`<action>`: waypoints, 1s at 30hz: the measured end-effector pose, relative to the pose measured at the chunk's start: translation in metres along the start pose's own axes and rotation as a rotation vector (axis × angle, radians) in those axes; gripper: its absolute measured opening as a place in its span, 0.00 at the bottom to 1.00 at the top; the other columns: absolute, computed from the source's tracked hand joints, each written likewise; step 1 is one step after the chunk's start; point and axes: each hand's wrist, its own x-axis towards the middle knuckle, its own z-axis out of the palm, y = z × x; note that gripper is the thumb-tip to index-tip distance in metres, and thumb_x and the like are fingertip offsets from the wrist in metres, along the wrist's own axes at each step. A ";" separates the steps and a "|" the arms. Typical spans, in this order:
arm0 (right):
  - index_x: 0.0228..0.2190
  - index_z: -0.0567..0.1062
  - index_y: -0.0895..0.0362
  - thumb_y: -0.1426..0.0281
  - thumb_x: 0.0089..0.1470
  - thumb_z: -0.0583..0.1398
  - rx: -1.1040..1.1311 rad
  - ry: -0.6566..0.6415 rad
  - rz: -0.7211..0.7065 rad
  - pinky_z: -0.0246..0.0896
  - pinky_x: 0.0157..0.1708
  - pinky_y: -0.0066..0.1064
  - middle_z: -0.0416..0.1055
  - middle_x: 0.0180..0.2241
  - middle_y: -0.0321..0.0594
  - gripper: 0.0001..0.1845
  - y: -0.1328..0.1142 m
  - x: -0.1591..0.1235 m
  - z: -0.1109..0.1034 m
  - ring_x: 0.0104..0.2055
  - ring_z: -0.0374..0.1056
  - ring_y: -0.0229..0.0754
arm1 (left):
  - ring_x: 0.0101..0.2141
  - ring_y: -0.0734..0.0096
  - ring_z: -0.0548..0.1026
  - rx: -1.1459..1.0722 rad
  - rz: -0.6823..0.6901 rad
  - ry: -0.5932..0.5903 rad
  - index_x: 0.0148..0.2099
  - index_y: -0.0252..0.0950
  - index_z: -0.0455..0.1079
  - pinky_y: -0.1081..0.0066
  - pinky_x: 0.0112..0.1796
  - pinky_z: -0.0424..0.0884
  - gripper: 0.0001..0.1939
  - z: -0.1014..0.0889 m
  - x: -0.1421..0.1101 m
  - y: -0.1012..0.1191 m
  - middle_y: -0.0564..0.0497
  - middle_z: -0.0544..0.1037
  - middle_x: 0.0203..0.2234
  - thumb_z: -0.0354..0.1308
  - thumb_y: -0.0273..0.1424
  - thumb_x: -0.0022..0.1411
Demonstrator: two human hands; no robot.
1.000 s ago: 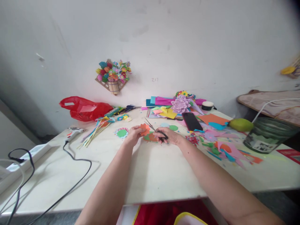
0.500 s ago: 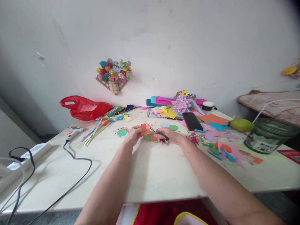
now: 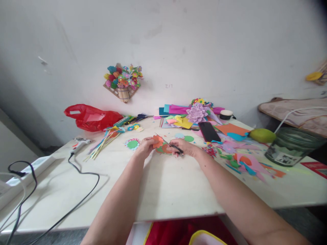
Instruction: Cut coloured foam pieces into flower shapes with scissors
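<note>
My left hand [image 3: 146, 147] pinches an orange flower-shaped cutout [image 3: 157, 141] by its left edge, just above the table. In my right hand [image 3: 183, 147] is a pair of dark-handled scissors [image 3: 176, 148], with the fingers wrapped round the handles. The scissor blades point up and left and meet the cutout's right side; whether they bite into it I cannot tell. Beneath the hands lie green and orange cutouts [image 3: 165, 148], partly hidden. A green disc on a scalloped, patterned base [image 3: 132, 144] lies left of my left hand. Beyond my right hand rests a plain green disc [image 3: 189, 138].
At the left are a glue gun [image 3: 81, 145] with its cord, a power strip [image 3: 28, 173], thin sticks [image 3: 102, 146] and a red plastic bag [image 3: 93, 118]. On the right lie a phone [image 3: 209, 132], coloured scraps [image 3: 249, 163] and a glass jar [image 3: 291, 146]. Coloured sheets [image 3: 176, 112] lie at the back.
The scissors and the orange cutout have shifted very slightly in my hands. Both hands stay in nearly the same place, and the whole view has moved a little.
</note>
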 end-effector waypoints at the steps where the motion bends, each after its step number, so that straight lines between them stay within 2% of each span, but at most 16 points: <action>1: 0.27 0.69 0.60 0.63 0.42 0.63 -0.001 -0.001 -0.005 0.53 0.14 0.21 0.66 0.19 0.31 0.14 0.000 0.000 0.000 0.15 0.60 0.29 | 0.26 0.71 0.74 0.001 0.000 -0.002 0.28 0.29 0.75 0.73 0.31 0.69 0.10 0.000 0.000 0.000 0.47 0.78 0.23 0.62 0.24 0.37; 7: 0.27 0.68 0.60 0.63 0.42 0.63 0.011 -0.008 0.012 0.55 0.15 0.21 0.66 0.20 0.30 0.14 -0.004 -0.002 0.002 0.15 0.60 0.28 | 0.27 0.69 0.75 -0.010 -0.007 -0.011 0.28 0.30 0.76 0.72 0.31 0.69 0.09 0.001 -0.001 0.001 0.46 0.78 0.24 0.62 0.23 0.38; 13: 0.24 0.67 0.60 0.66 0.40 0.64 0.065 -0.015 0.001 0.59 0.16 0.23 0.65 0.20 0.30 0.12 -0.008 -0.003 0.003 0.17 0.60 0.29 | 0.27 0.68 0.75 -0.003 -0.008 -0.004 0.29 0.29 0.76 0.72 0.30 0.70 0.10 0.001 -0.001 0.001 0.45 0.78 0.24 0.60 0.23 0.39; 19: 0.23 0.68 0.60 0.63 0.40 0.64 -0.002 0.000 -0.006 0.54 0.14 0.21 0.65 0.20 0.31 0.14 -0.005 -0.001 0.003 0.15 0.57 0.27 | 0.27 0.68 0.75 -0.014 -0.018 -0.003 0.28 0.29 0.75 0.72 0.31 0.70 0.09 -0.002 0.002 -0.002 0.45 0.78 0.24 0.60 0.23 0.38; 30: 0.22 0.65 0.58 0.63 0.42 0.61 -0.050 0.006 -0.007 0.54 0.14 0.22 0.65 0.20 0.32 0.12 -0.001 0.000 0.001 0.16 0.59 0.29 | 0.26 0.69 0.76 -0.031 -0.052 0.025 0.28 0.29 0.76 0.74 0.30 0.70 0.10 0.000 -0.001 0.002 0.45 0.79 0.23 0.59 0.22 0.38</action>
